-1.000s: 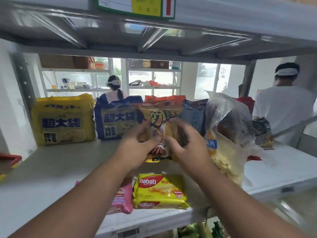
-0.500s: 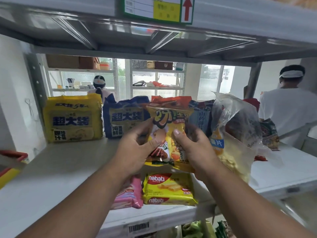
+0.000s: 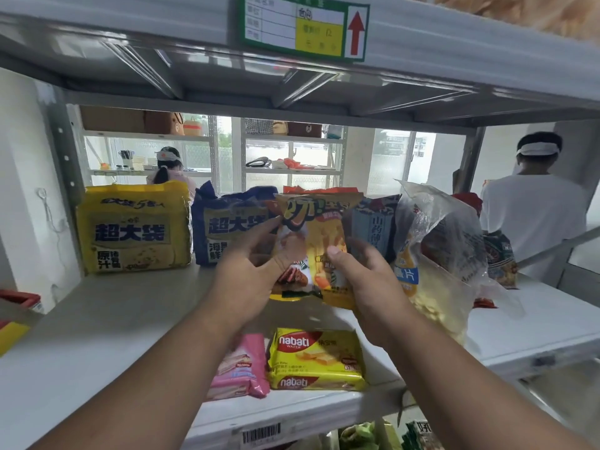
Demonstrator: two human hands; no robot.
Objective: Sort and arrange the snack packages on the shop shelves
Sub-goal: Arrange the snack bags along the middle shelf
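- I see a white metal shelf (image 3: pixel 97 336) filling the view, with another shelf board above it carrying a green and yellow label (image 3: pixel 303 27) with a red arrow.
- At the far left of the shelf stands a big yellow noodle pack (image 3: pixel 133 228), upright; just right of it stands a dark blue noodle pack (image 3: pixel 220 228).
- To the right a clear plastic bag (image 3: pixel 435 254) of pale chips leans upright, partly covering a grey-blue packet (image 3: pixel 373 228) behind it.
- I hold an orange-yellow chip bag (image 3: pixel 316 241) upright above the middle of the shelf, in front of the blue pack.
- My left hand (image 3: pixel 250 274) holds the bag's left edge, thumb in front, fingers spread behind it.
- My right hand (image 3: pixel 367 280) is clamped on the bag's right side, thumb pressed on its front.
- Near the front edge lies a flat yellow wafer pack (image 3: pixel 316 360), with a pink wafer pack (image 3: pixel 240 368) touching its left side.
- Beyond the shelf, a person in a white shirt (image 3: pixel 532 219) stands at the right with their back turned.
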